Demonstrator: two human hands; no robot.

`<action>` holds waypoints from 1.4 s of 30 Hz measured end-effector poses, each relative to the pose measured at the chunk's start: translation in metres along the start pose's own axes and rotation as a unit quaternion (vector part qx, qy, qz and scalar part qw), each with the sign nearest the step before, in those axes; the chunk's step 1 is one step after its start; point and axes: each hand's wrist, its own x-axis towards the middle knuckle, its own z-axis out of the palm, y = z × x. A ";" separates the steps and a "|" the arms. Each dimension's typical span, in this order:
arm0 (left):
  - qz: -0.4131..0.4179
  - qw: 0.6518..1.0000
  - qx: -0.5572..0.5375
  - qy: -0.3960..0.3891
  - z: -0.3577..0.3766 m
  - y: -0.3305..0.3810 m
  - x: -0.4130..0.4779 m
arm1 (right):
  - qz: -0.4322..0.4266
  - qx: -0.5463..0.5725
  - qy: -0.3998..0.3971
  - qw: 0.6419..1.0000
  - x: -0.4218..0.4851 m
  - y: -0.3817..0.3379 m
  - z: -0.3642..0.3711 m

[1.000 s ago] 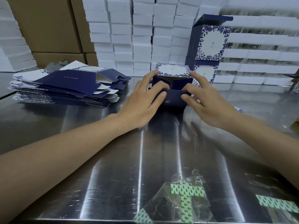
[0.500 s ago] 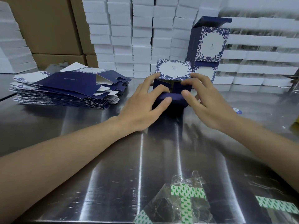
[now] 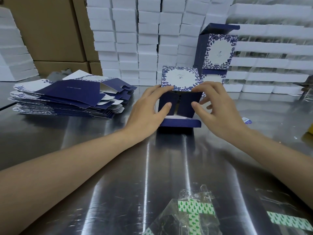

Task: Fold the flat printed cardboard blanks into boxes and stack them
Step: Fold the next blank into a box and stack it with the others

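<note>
Both hands, left [image 3: 147,107] and right [image 3: 218,107], grip flaps [image 3: 185,104] of the half-folded box [image 3: 180,78], some fingers apparently hidden behind.

On the tabletop [image 3: 101,150], the half-folded box [image 3: 180,102] sits at the centre, between the left hand [image 3: 149,107] and right hand [image 3: 218,107]. A pile of flat blanks [image 3: 67,97] lies to its left. Finished boxes [image 3: 216,51] stand stacked just behind it to the right, against rows of trays [image 3: 144,39] along the far side. Cartons [image 3: 50,31] stand far left, and a crumpled bag [image 3: 191,214] lies at the near edge.

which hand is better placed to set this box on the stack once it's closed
Right, probably: the stacked boxes stand just behind the right hand, while the left hand sits across the box from them.
</note>
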 end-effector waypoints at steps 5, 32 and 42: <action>0.001 1.000 -0.019 0.022 -0.003 0.001 0.000 | 0.050 0.056 0.008 0.997 0.001 0.001 0.003; -0.020 0.987 -0.082 0.134 -0.012 0.006 0.005 | -0.004 0.096 -0.159 0.983 0.001 0.019 -0.001; -0.010 0.990 -0.075 0.119 -0.010 0.002 0.005 | 0.007 0.092 -0.153 0.984 0.002 0.025 0.000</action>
